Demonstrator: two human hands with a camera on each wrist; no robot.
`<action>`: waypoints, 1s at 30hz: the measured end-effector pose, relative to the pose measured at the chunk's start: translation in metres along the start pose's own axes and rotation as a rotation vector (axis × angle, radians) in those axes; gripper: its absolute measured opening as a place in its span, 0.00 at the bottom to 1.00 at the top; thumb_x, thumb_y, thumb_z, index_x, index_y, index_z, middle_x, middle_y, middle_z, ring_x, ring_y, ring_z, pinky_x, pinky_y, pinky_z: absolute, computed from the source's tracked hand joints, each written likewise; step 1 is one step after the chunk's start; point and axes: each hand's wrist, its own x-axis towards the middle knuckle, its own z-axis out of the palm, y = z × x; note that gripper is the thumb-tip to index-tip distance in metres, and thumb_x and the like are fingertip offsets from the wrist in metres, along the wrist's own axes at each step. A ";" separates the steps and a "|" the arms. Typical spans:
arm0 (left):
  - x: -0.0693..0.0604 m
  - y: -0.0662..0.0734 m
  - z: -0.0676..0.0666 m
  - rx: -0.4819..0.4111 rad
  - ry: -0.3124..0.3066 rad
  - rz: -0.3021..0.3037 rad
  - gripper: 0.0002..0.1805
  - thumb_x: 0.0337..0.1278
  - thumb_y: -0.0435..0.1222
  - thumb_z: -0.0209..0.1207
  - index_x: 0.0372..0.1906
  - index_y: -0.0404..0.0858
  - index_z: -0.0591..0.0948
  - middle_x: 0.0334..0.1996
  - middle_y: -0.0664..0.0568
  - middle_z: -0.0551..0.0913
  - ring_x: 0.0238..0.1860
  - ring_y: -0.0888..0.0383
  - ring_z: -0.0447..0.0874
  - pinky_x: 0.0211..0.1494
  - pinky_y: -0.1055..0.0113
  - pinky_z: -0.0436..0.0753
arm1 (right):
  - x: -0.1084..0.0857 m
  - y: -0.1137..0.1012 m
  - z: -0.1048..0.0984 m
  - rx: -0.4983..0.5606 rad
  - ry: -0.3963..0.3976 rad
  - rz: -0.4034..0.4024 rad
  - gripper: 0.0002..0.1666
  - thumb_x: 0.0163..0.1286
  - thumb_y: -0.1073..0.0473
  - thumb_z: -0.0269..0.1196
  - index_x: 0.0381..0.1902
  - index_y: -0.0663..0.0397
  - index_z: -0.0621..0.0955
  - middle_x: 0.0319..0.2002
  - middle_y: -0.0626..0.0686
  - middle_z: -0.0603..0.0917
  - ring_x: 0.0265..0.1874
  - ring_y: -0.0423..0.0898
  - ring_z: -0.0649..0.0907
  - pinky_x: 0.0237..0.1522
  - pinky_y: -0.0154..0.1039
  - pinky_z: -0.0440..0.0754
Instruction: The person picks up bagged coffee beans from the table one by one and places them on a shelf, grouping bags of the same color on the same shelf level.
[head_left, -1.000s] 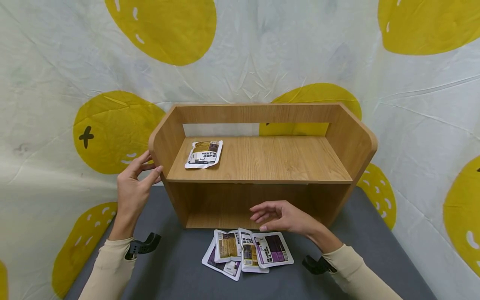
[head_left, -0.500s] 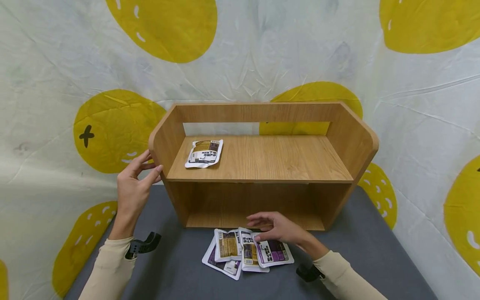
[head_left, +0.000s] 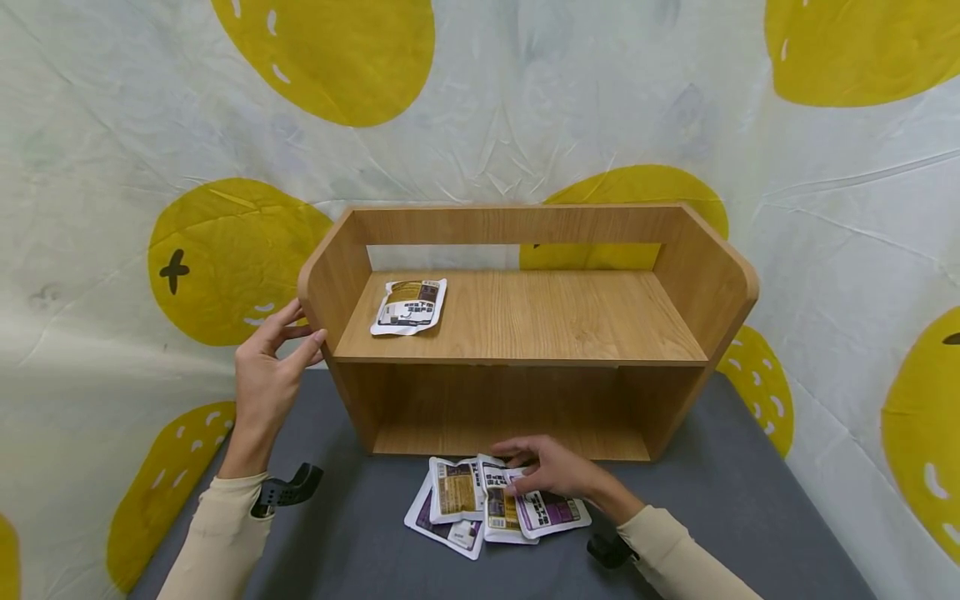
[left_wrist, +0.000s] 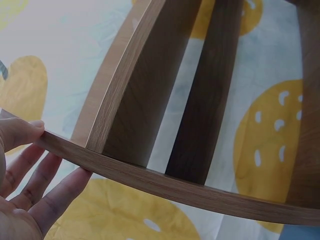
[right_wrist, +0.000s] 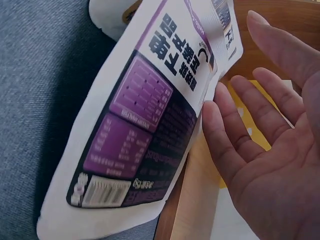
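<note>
My left hand (head_left: 266, 387) grips the left side panel of the wooden shelf (head_left: 525, 321); in the left wrist view the thumb and fingers of this hand (left_wrist: 40, 200) lie on opposite faces of the panel (left_wrist: 150, 181). Just in front of the shelf, my right hand (head_left: 558, 471) is over a purple-and-white packet (head_left: 557, 515). In the right wrist view, fingertips of the spread right hand (right_wrist: 270, 135) touch the edge of that tilted packet (right_wrist: 135, 125), with the thumb apart from it. Beside and partly under it lie a gold-and-white packet (head_left: 502, 512) and others.
Another gold-and-white packet (head_left: 408, 308) lies at the left of the upper board. The shelf stands on a grey-covered table (head_left: 360, 533), before a pale cloth (head_left: 480, 100) printed with yellow shapes.
My right hand has come down and slightly left onto the rightmost packet, which has shifted slightly. The left hand keeps its grip on the shelf panel.
</note>
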 end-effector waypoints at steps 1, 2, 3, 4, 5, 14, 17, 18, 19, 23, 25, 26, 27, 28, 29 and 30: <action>0.000 0.000 0.000 -0.002 0.000 0.000 0.33 0.59 0.26 0.67 0.69 0.51 0.77 0.59 0.43 0.81 0.47 0.67 0.85 0.38 0.69 0.89 | -0.001 0.000 0.000 -0.014 0.005 0.009 0.39 0.64 0.59 0.74 0.71 0.60 0.74 0.65 0.58 0.78 0.59 0.60 0.79 0.59 0.56 0.83; 0.000 0.000 0.000 -0.002 0.001 0.000 0.33 0.59 0.25 0.67 0.69 0.51 0.77 0.59 0.43 0.81 0.47 0.67 0.85 0.38 0.70 0.89 | -0.001 -0.001 0.001 -0.028 0.008 0.014 0.39 0.63 0.59 0.74 0.70 0.59 0.74 0.63 0.58 0.79 0.57 0.60 0.79 0.57 0.53 0.84; 0.000 0.000 0.000 -0.004 0.001 -0.001 0.33 0.59 0.25 0.67 0.69 0.51 0.77 0.59 0.43 0.81 0.47 0.67 0.85 0.38 0.70 0.89 | -0.002 -0.001 0.001 -0.041 0.010 0.021 0.39 0.63 0.59 0.75 0.70 0.59 0.75 0.61 0.58 0.80 0.55 0.59 0.80 0.54 0.49 0.85; 0.000 0.000 0.000 -0.005 0.001 -0.001 0.34 0.59 0.25 0.67 0.69 0.51 0.77 0.59 0.44 0.81 0.47 0.67 0.85 0.38 0.70 0.89 | -0.003 -0.001 0.002 -0.050 0.008 0.025 0.39 0.62 0.59 0.75 0.70 0.59 0.75 0.58 0.59 0.81 0.53 0.59 0.80 0.51 0.45 0.85; 0.000 0.000 0.000 -0.006 0.001 -0.001 0.33 0.59 0.25 0.67 0.69 0.51 0.77 0.60 0.43 0.81 0.47 0.67 0.85 0.38 0.71 0.89 | -0.003 -0.001 0.002 -0.059 0.004 0.028 0.39 0.62 0.59 0.75 0.70 0.58 0.75 0.56 0.59 0.81 0.51 0.58 0.80 0.47 0.40 0.85; 0.000 0.000 0.001 0.000 0.004 -0.008 0.33 0.60 0.26 0.67 0.69 0.50 0.78 0.59 0.44 0.82 0.46 0.67 0.85 0.37 0.72 0.89 | -0.006 0.002 0.004 -0.150 -0.026 0.019 0.42 0.58 0.62 0.77 0.70 0.59 0.75 0.42 0.57 0.81 0.37 0.56 0.79 0.30 0.29 0.76; 0.000 0.000 0.001 0.003 0.004 -0.006 0.33 0.60 0.26 0.67 0.69 0.50 0.78 0.59 0.44 0.82 0.47 0.67 0.85 0.37 0.73 0.89 | -0.006 0.003 0.005 -0.225 -0.016 0.022 0.45 0.56 0.59 0.79 0.71 0.56 0.74 0.40 0.55 0.81 0.35 0.50 0.79 0.30 0.29 0.75; 0.000 0.000 0.001 0.006 0.004 -0.006 0.33 0.60 0.26 0.67 0.69 0.51 0.77 0.59 0.44 0.82 0.47 0.67 0.85 0.37 0.73 0.89 | -0.006 0.003 0.006 -0.247 -0.015 0.023 0.46 0.55 0.58 0.79 0.71 0.56 0.74 0.39 0.55 0.81 0.34 0.49 0.79 0.30 0.29 0.75; 0.000 0.000 0.001 0.007 0.003 -0.005 0.33 0.60 0.26 0.67 0.69 0.51 0.77 0.59 0.44 0.82 0.47 0.67 0.85 0.38 0.73 0.89 | -0.006 0.002 0.006 -0.273 -0.012 0.019 0.47 0.54 0.58 0.80 0.71 0.56 0.74 0.40 0.55 0.82 0.34 0.48 0.79 0.30 0.29 0.75; 0.000 0.000 0.001 0.007 0.000 -0.004 0.33 0.60 0.26 0.67 0.69 0.51 0.77 0.59 0.44 0.81 0.47 0.67 0.85 0.38 0.73 0.89 | -0.006 -0.001 0.008 -0.384 -0.001 -0.002 0.49 0.51 0.54 0.82 0.70 0.55 0.75 0.52 0.54 0.83 0.41 0.48 0.82 0.38 0.34 0.81; 0.000 0.000 0.001 0.006 0.000 -0.005 0.33 0.60 0.26 0.67 0.69 0.52 0.77 0.60 0.44 0.81 0.47 0.67 0.85 0.38 0.73 0.89 | -0.007 -0.003 0.009 -0.442 0.013 -0.018 0.50 0.50 0.52 0.82 0.70 0.55 0.75 0.59 0.54 0.82 0.51 0.52 0.82 0.51 0.43 0.84; 0.000 0.000 0.001 0.006 0.001 -0.005 0.33 0.60 0.26 0.67 0.69 0.52 0.77 0.60 0.44 0.81 0.47 0.67 0.85 0.38 0.73 0.89 | -0.007 -0.004 0.009 -0.463 0.020 -0.022 0.50 0.50 0.51 0.82 0.70 0.55 0.75 0.62 0.53 0.81 0.57 0.54 0.80 0.58 0.49 0.82; 0.000 0.000 0.001 0.007 0.002 -0.005 0.33 0.60 0.26 0.67 0.69 0.52 0.77 0.60 0.45 0.81 0.47 0.67 0.85 0.38 0.73 0.89 | -0.006 -0.004 0.009 -0.475 0.027 -0.033 0.50 0.50 0.51 0.82 0.70 0.55 0.75 0.63 0.54 0.80 0.62 0.58 0.78 0.65 0.56 0.77; 0.000 0.001 0.001 0.007 0.002 -0.006 0.33 0.60 0.26 0.67 0.69 0.52 0.77 0.60 0.45 0.81 0.47 0.67 0.85 0.38 0.73 0.89 | -0.006 -0.005 0.009 -0.491 0.033 -0.042 0.50 0.51 0.50 0.81 0.71 0.55 0.74 0.64 0.54 0.79 0.66 0.61 0.75 0.70 0.62 0.71; 0.000 0.001 0.001 0.008 0.002 -0.006 0.33 0.60 0.26 0.67 0.69 0.52 0.77 0.60 0.45 0.82 0.47 0.67 0.85 0.38 0.73 0.89 | -0.005 -0.005 0.009 -0.505 0.038 -0.058 0.51 0.51 0.50 0.81 0.71 0.55 0.74 0.65 0.55 0.79 0.68 0.62 0.72 0.72 0.67 0.65; 0.000 0.001 0.001 0.009 0.002 -0.007 0.33 0.60 0.26 0.67 0.69 0.52 0.77 0.60 0.45 0.82 0.47 0.67 0.85 0.38 0.73 0.89 | -0.004 -0.006 0.009 -0.513 0.040 -0.065 0.51 0.51 0.49 0.81 0.71 0.54 0.74 0.65 0.55 0.78 0.69 0.63 0.71 0.74 0.69 0.61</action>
